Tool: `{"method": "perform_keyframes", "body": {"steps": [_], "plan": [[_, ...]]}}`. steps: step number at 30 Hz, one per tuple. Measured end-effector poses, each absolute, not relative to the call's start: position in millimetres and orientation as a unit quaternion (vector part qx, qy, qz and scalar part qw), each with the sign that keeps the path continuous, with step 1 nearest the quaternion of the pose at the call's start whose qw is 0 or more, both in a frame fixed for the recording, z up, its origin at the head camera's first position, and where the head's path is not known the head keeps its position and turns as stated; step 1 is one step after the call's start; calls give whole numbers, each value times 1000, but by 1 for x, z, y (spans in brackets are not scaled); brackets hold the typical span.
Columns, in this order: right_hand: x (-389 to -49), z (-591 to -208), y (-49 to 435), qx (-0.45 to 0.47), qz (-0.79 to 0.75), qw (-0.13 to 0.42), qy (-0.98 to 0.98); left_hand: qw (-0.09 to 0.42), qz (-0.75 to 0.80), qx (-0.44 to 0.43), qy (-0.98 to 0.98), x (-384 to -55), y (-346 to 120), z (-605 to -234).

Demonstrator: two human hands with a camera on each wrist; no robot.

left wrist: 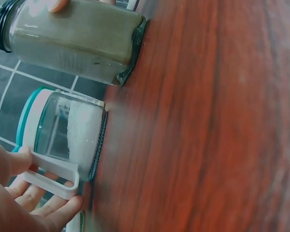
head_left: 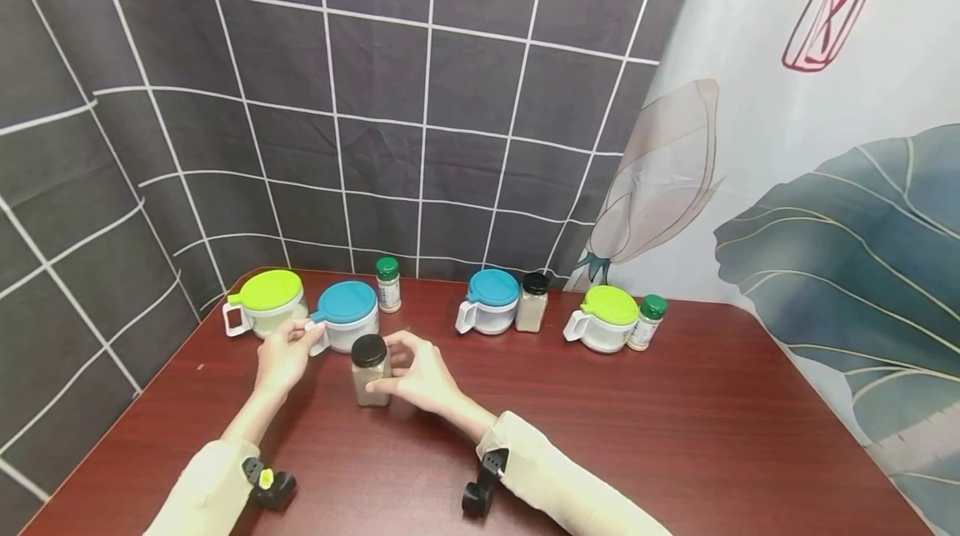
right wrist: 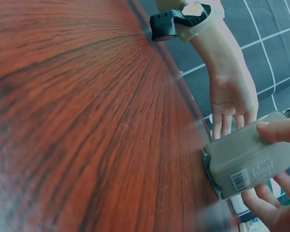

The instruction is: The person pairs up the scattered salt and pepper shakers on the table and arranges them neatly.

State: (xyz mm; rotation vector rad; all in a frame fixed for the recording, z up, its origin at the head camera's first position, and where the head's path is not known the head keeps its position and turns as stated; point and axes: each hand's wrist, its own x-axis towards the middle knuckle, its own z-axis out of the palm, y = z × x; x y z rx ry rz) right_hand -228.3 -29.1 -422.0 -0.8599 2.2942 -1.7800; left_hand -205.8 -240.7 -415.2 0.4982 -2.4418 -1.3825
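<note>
My left hand (head_left: 283, 358) holds the white handle (left wrist: 54, 176) of a seasoning pot with a blue lid (head_left: 347, 303), thumb on one side and fingers on the other. White grains show through that pot's clear wall in the left wrist view. In front of it, my right hand (head_left: 426, 375) grips a square spice jar (head_left: 372, 388) with a black cap and grey-brown powder inside. Thumb and fingers lie on opposite sides of this jar. A barcode label (right wrist: 240, 179) faces the right wrist camera. The jar's base is close to the table surface.
A green-lidded pot (head_left: 272, 293) stands left of my left hand, and a green-capped shaker (head_left: 389, 290) behind. Farther right stand another blue-lidded pot (head_left: 492, 303), a black-capped jar (head_left: 531, 307), a green-lidded pot (head_left: 606, 321) and a shaker (head_left: 645, 326). A tiled-pattern cloth (head_left: 382, 152) hangs behind the table.
</note>
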Motion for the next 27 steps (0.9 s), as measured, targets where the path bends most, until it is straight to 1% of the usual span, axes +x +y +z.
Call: {"method": "perform_keyframes", "body": {"steps": [13, 27], "plan": [[-230, -420, -28, -280, -591, 45, 755, 156, -486, 189, -839, -206, -238, -416], [-230, -420, -21, -284, -575, 47, 766, 139, -478, 205, -843, -204, -236, -413]]}}
